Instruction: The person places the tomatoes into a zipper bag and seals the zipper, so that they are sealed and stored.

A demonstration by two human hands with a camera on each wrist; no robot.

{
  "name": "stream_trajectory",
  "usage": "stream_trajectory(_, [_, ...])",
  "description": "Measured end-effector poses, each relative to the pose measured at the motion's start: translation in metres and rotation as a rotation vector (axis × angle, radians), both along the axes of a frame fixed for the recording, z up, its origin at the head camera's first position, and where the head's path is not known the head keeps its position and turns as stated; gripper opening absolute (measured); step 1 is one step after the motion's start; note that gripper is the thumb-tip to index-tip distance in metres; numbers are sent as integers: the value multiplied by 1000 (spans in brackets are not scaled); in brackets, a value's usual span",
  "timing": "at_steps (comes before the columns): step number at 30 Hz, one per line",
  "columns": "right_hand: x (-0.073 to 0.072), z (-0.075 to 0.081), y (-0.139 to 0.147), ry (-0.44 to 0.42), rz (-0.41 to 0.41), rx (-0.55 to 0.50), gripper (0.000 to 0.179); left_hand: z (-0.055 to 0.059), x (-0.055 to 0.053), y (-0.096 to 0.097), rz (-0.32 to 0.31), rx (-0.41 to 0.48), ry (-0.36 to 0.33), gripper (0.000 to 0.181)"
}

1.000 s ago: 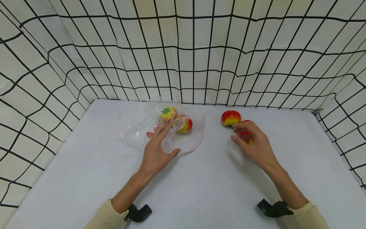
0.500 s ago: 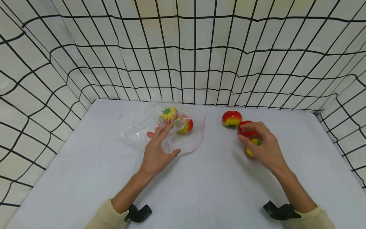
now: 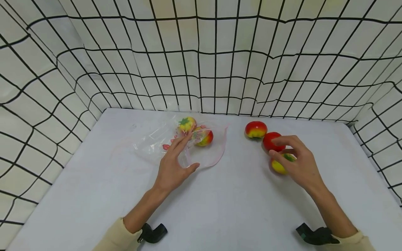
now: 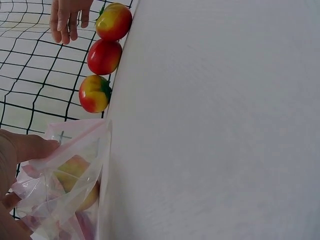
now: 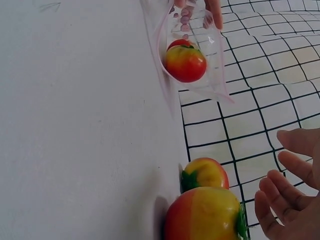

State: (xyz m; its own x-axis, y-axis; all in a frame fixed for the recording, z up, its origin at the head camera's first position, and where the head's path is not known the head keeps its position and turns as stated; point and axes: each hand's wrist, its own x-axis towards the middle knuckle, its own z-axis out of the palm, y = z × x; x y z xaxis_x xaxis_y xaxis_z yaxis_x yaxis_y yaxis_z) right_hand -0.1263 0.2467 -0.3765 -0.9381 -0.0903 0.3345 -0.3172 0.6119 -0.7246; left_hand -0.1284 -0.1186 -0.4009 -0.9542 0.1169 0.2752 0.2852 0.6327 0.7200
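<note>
A clear plastic zip bag (image 3: 211, 155) with a pink-edged mouth and red printed marks lies flat on the white table. Inside it are two red-and-yellow, tomato-like fruits with green leafy tops, one fruit (image 3: 186, 123) behind the other (image 3: 206, 137). My left hand (image 3: 172, 170) rests on the bag, fingers straight and thumb spread away. To the right, three loose fruits form a slanting row: a back fruit (image 3: 255, 129), a middle one (image 3: 272, 142) and a yellow-sided front one (image 3: 277, 168). Above the front fruit hovers my right hand (image 3: 299, 164), fingers loosely bent, holding nothing; the right wrist view shows a gap between them.
A black grid net (image 3: 215, 62) over white walls encloses the back and both sides of the table (image 3: 220, 209). Black wrist cameras, one left (image 3: 153, 233) and one right (image 3: 315, 234), sit at the cuffs of the pale sleeves.
My right hand has drawn back to the right and toward me, uncovering the middle and front fruits. The left hand and bag have stayed put.
</note>
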Motion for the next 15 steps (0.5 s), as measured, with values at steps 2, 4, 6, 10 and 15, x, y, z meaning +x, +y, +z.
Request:
stream_trajectory(2, [0, -1, 2, -5, 3, 0, 38, 0, 1, 0, 3, -2, 2, 101])
stream_trajectory(4, [1, -2, 4, -8, -3, 5, 38, -1, 1, 0, 3, 0, 4, 100])
stream_trajectory(6, [1, -3, 7, -8, -11, 14, 38, -1, 1, 0, 3, 3, 6, 100])
stream_trajectory(10, [3, -6, 13, -7, -41, 28, 37, -1, 0, 0, -3, -2, -3, 98])
stream_trajectory(15, [4, -11, 22, -42, -67, 38, 38, -1, 0, 0, 8, -17, -13, 98])
